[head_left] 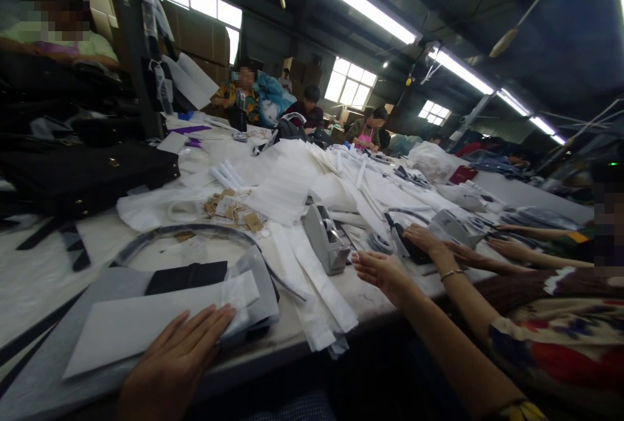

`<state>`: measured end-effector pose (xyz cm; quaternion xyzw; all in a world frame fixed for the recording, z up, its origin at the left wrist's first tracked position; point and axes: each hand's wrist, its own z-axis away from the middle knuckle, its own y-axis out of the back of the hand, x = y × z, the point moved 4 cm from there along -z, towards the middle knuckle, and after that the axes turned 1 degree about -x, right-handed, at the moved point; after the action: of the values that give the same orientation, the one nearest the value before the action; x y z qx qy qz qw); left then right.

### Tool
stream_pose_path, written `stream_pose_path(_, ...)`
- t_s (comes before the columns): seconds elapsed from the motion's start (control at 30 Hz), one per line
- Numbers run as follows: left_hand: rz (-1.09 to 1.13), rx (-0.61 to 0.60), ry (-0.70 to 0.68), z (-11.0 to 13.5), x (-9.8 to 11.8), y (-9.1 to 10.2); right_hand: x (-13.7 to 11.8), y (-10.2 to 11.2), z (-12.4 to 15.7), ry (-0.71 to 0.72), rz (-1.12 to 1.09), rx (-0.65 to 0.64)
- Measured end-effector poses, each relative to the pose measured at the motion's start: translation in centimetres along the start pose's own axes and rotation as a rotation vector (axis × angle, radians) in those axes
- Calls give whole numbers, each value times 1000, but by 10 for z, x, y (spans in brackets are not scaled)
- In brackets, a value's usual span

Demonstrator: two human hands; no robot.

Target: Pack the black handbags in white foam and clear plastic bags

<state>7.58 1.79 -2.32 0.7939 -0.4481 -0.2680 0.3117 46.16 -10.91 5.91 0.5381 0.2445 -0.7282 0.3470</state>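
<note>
Head camera: the left hand [182, 349] lies flat, fingers straight and close together, on a smooth white rectangular sheet [129, 320], which rests over a translucent grey plastic wrap [39, 369] at the pale table's [364, 296] near edge, beside a curved dark strap [195, 230]. The right hand [385, 273] is just beside a grey tape dispenser [324, 239], fingers extended together; whether they pinch anything, I cannot tell.

The white sheet [131, 320] at lower left looks like smooth, matt paper. The grey tape holder [322, 242] mid-frame looks like plastic. The black bag [92, 174] at left looks like dull cloth.
</note>
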Motion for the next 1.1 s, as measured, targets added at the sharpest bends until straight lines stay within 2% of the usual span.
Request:
stream_pose_path(0.07, 7, -3, 6, -1, 0, 1, 21, 4, 5, 26, 27, 59)
stream_pose_path(0.17, 19, -4, 9, -1, 0, 2, 46, 6, -1, 103, 124, 122)
stream_pose_path(0.3, 19, -16, -6, -1, -1, 2, 61, 7, -20, 179, 246, 164)
stream_pose_path(0.43, 29, -17, 17, 0, -1, 2, 52, 14, -18, 315, 444, 199)
stream_pose_path(0.5, 34, -10, 17, 0, 0, 3, 39, 15, -6, 402, 536, 195)
stream_pose_path(0.57, 33, 1, 12, -1, 0, 3, 22, 9, 10, 540, 721, 136)
stream_pose_path(0.67, 34, -3, 16, 1, 1, 1, -4, -20, 33, 802, 1132, -90)
stream_pose_path(0.73, 39, -34, 30, 3, 1, -2, -16, -47, 46, 920, 1295, -282)
stream_pose_path(0.83, 55, -74, 65, 6, 3, -4, -28, -92, 61, 969, 1302, -560)
stream_pose_path(0.93, 84, -51, 97, 4, 5, 0, -33, -141, 67, 950, 1226, -810)
stream_pose_path(1.03, 116, -36, 138, -2, 7, 6, -35, -189, 56, 970, 1181, -995)
stream_pose_path(1.1, 134, -24, 167, -5, 8, 9, -33, -220, 40, 1011, 1183, -1074)
